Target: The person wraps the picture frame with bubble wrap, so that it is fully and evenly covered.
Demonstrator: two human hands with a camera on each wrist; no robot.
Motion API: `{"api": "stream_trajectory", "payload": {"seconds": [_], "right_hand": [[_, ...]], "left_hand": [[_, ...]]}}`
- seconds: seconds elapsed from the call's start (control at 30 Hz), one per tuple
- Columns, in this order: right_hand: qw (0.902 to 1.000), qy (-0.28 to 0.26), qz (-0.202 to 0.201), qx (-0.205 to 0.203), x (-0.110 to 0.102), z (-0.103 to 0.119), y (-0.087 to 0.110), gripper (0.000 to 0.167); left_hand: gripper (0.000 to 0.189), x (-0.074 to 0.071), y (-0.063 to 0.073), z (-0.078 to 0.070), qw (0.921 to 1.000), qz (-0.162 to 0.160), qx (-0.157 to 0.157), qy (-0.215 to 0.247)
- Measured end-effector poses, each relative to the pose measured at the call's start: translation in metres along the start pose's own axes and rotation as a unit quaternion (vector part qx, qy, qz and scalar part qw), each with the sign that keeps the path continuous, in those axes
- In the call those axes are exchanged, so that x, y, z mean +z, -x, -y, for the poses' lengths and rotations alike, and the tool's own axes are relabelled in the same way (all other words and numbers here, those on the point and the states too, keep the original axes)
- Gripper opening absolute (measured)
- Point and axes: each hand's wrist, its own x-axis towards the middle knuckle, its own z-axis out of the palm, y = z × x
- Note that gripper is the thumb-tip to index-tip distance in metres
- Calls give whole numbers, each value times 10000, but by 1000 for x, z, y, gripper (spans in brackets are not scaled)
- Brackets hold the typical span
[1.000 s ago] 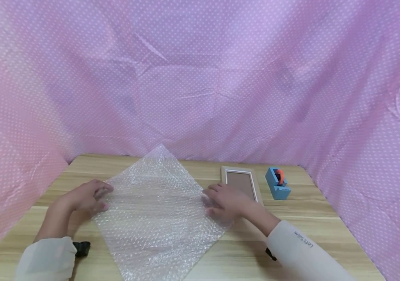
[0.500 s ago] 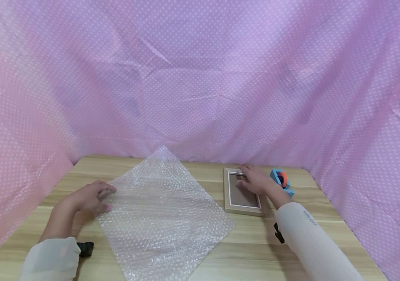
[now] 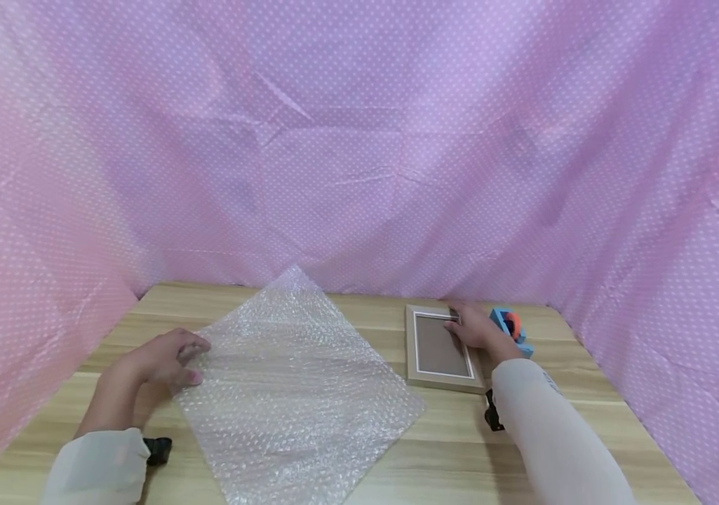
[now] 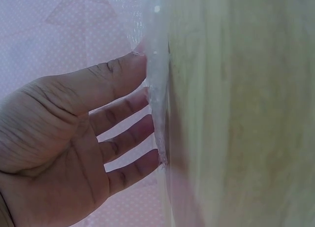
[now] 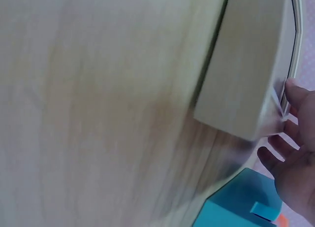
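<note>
A sheet of clear bubble wrap (image 3: 302,393) lies flat on the wooden table, turned like a diamond. On its left edge rests my left hand (image 3: 160,358), fingers loosely bent; in the left wrist view the fingertips (image 4: 147,160) touch the wrap without closing round it. To the right of the sheet lies a light wood picture frame (image 3: 414,351) with a white inner border and a brown panel. My right hand (image 3: 475,326) grips its right side near the far corner. The right wrist view has the thumb (image 5: 294,91) over the frame's rim and the fingers along its outer side.
A blue tape dispenser (image 3: 526,348) with an orange roll stands just right of the frame, close to my right hand and partly hidden by the arm. Pink dotted cloth (image 3: 359,210) hangs around the back and sides of the table.
My right hand has left the bubble wrap's right edge, crossed over the picture frame and taken hold of its right side. My left hand stays on the wrap.
</note>
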Motion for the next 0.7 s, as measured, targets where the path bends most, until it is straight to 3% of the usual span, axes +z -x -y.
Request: {"api": "stream_trajectory", "payload": {"seconds": [0.23, 0.47, 0.7], "right_hand": [[9986, -236, 108, 461, 2, -6, -2, 46], [9912, -833, 16, 1024, 3, -11, -5, 34], [9867, -1165, -216, 1109, 1, -13, -5, 29]], "left_hand": [[66, -1, 0, -1, 10000, 34, -65, 15], [64, -1, 2, 1, 10000, 23, -76, 43], [63, -1, 2, -1, 9999, -26, -100, 128]]}}
